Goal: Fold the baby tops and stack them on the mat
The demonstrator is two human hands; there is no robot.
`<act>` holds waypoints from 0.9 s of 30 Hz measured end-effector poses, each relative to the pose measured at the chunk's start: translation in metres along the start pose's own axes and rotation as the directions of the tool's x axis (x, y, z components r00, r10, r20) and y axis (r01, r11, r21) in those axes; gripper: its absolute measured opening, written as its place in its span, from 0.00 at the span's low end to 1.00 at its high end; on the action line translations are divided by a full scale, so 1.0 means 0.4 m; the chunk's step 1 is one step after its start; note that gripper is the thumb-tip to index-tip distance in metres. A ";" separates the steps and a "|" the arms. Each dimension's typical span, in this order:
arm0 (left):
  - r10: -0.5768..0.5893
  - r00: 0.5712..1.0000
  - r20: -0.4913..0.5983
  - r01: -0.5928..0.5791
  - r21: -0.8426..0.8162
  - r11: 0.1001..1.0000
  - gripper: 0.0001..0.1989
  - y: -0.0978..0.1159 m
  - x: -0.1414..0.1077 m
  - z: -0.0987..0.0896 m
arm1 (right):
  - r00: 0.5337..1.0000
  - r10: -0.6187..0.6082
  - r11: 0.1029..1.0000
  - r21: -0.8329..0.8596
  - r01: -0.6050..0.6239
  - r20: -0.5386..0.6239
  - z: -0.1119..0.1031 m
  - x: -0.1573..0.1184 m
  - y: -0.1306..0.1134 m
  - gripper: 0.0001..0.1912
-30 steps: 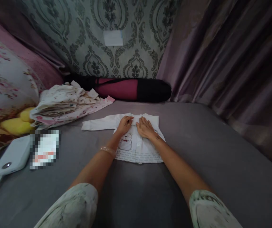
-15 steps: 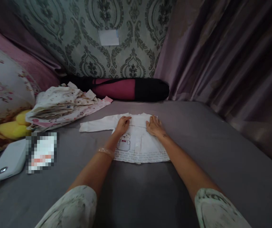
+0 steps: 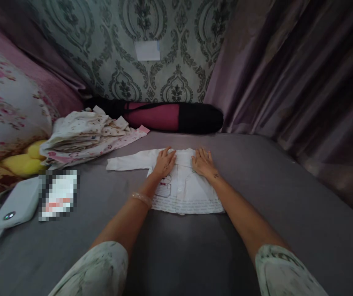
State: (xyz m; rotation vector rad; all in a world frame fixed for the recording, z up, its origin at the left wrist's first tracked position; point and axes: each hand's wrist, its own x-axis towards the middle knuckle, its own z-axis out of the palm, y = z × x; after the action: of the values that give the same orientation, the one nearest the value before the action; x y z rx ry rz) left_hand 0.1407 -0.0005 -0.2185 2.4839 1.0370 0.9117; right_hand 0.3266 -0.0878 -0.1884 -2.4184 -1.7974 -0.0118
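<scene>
A small white garment (image 3: pixel 194 189) with a bear print and lines of small text along its hem lies on the grey sheet. One of its sleeves stretches out to the left; the other is folded across the upper part. My left hand (image 3: pixel 164 162) rests on the upper left of the garment, fingers spread. On the upper right, my right hand (image 3: pixel 204 162) lies with its fingers spread on the cloth. Neither hand grips anything.
A pile of patterned clothes (image 3: pixel 84 133) lies at the back left beside a yellow plush (image 3: pixel 25 163). A white device (image 3: pixel 16 205) is at the left. Against the wall stretches a black and red roll-shaped bag (image 3: pixel 154 116).
The fingers of my left hand have opened out from a bent position and now lie on the cloth. The whole view has shifted slightly, with things appearing a little farther right.
</scene>
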 end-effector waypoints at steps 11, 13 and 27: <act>-0.075 0.947 0.312 0.016 0.187 0.982 0.26 0.029 0.001 -0.007 | 0.994 -0.059 0.998 0.035 0.056 0.093 0.024 0.014 0.009 0.31; -0.079 0.943 0.322 0.016 0.194 0.981 0.26 0.032 0.001 -0.010 | 0.992 -0.055 0.998 0.042 0.051 0.113 0.019 0.015 0.010 0.32; -0.109 0.939 0.327 0.021 0.263 0.965 0.30 0.040 0.002 -0.008 | 0.998 -0.033 0.994 0.103 0.028 0.045 0.035 0.046 -0.080 0.34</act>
State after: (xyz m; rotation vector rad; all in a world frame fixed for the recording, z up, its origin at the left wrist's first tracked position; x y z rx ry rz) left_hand 0.1475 -0.0109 -0.2078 2.6657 1.1665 0.3227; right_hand 0.3004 -0.0598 -0.1974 -2.3394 -1.8074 0.1310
